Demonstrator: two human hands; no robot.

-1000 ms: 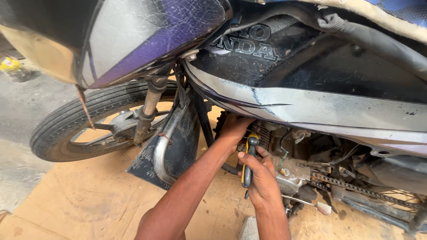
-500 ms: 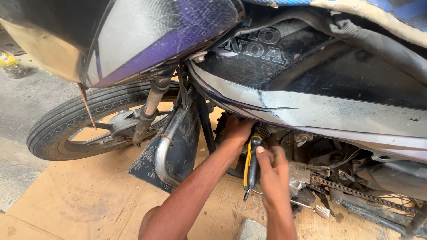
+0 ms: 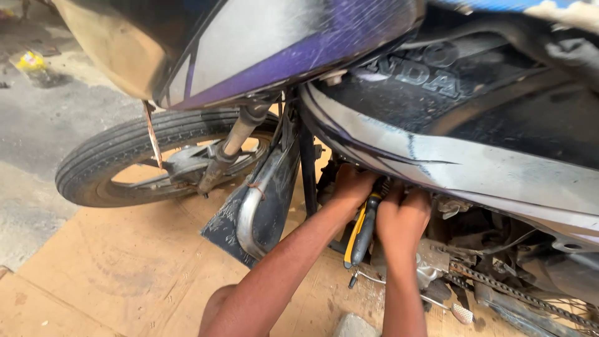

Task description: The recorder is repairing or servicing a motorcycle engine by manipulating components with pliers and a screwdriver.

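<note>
Here we reach both hands under the motorcycle's grey side panel (image 3: 474, 168), by the engine. Our right hand (image 3: 404, 215) closes round the top of a screwdriver (image 3: 362, 231) with a black-and-yellow handle; our left hand (image 3: 350, 187) presses against the engine, its grip hidden from us. We judge the tool light and stiff, its ribbed handle the place to hold. The chain (image 3: 524, 293) looks greasy, the front tyre (image 3: 118, 156) rubbery and grooved, the board (image 3: 112, 274) beneath flat and dusty.
</note>
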